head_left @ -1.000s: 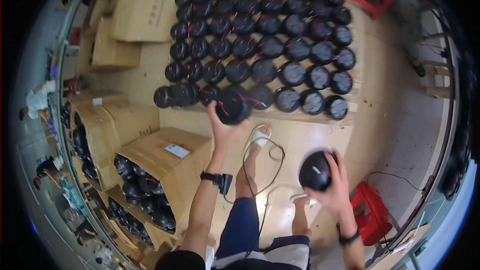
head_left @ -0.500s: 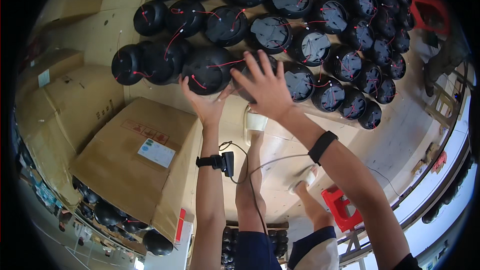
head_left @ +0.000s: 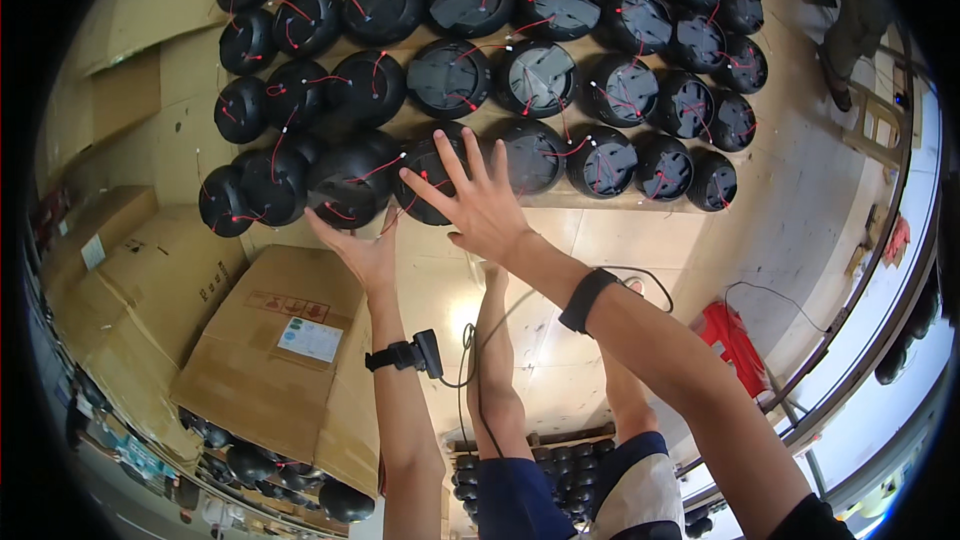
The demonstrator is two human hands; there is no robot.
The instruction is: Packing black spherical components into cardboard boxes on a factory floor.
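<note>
Rows of black round housings (head_left: 450, 78) with thin red wires and small white connectors lie on a cardboard-coloured surface. My left hand (head_left: 365, 255) cups the near side of one black round housing (head_left: 352, 180) in the front row, thumb and fingers spread around its lower edge. That housing is tilted, and a red wire trails across it. Just right of it, my right hand (head_left: 485, 205) has its fingers spread over another black round housing (head_left: 428, 175), partly covering it. Whether the right palm presses on it is hard to tell.
Open cardboard cartons (head_left: 235, 340) stand at the left, with black round parts showing below one. A red plastic stool (head_left: 735, 345) is at the lower right, near a thin cable. Another person's leg (head_left: 850, 40) shows at the upper right. My wristbands are joined by a cable (head_left: 478, 355).
The whole view has shifted, so the rows sit differently in the picture. The housing at my left hand now tips more toward me. My right hand's fingers have spread over the neighbouring housing.
</note>
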